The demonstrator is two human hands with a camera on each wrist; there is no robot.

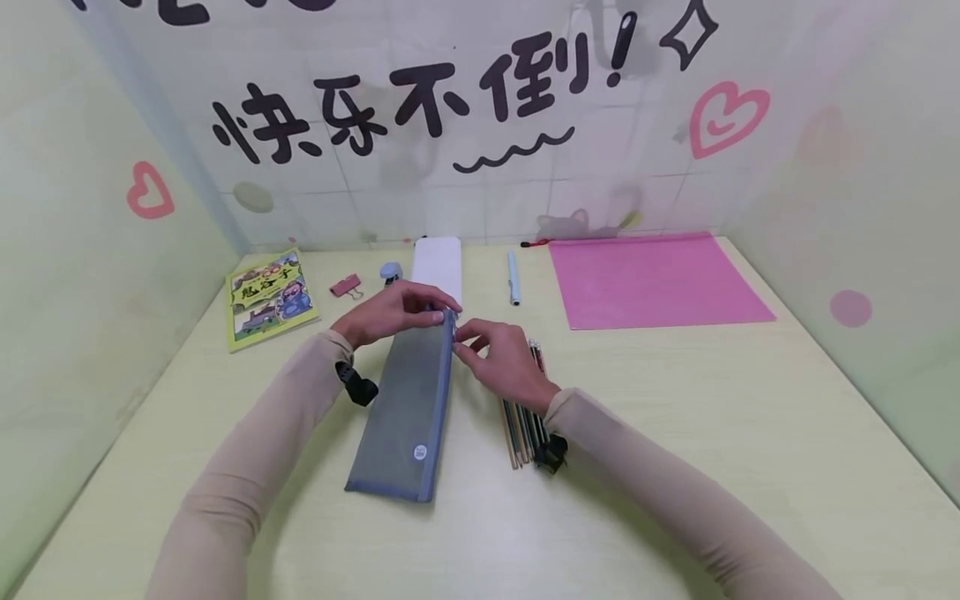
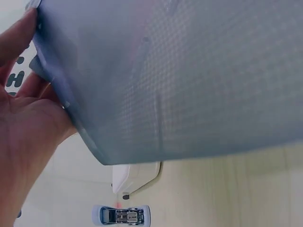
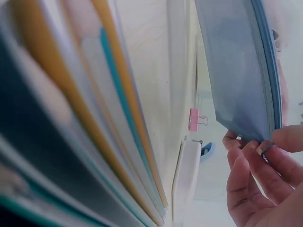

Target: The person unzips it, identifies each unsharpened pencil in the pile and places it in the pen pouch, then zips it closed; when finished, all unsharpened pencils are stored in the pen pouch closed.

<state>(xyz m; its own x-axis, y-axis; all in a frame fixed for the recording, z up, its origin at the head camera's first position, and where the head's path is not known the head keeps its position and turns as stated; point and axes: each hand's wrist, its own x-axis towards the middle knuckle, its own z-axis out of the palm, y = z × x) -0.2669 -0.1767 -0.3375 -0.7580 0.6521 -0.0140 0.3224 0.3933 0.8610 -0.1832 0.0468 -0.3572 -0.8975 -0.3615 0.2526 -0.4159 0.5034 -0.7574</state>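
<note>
Desk (image 1: 675, 400): both hands pinching grey pouch's (image 1: 408, 408) far end, left hand (image 1: 390, 310) steadying, right hand (image 1: 504, 358) nipping zipper corner; long axis running toward wearer.

Grey mesh pouch (image 1: 408, 408) with blue edging, pink folder (image 1: 652, 279) far right, yellow-green illustrated book (image 1: 268, 298) far left, pale-yellow table (image 1: 712, 433).

Left arm: sleeved in beige, reaches in from the near left, forearm angled toward the centre; a dark strap device sits at the wrist. Left hand (image 1: 393, 310): palm down, fingers curled, tips pinching at the far end. Right arm: sleeved in beige, enters from the near right, a dark device at the wrist. Right hand (image 1: 504, 360): fingers bent, thumb and forefinger pinched together. The two hands lie just beside each other, fingertips nearly meeting.
</note>
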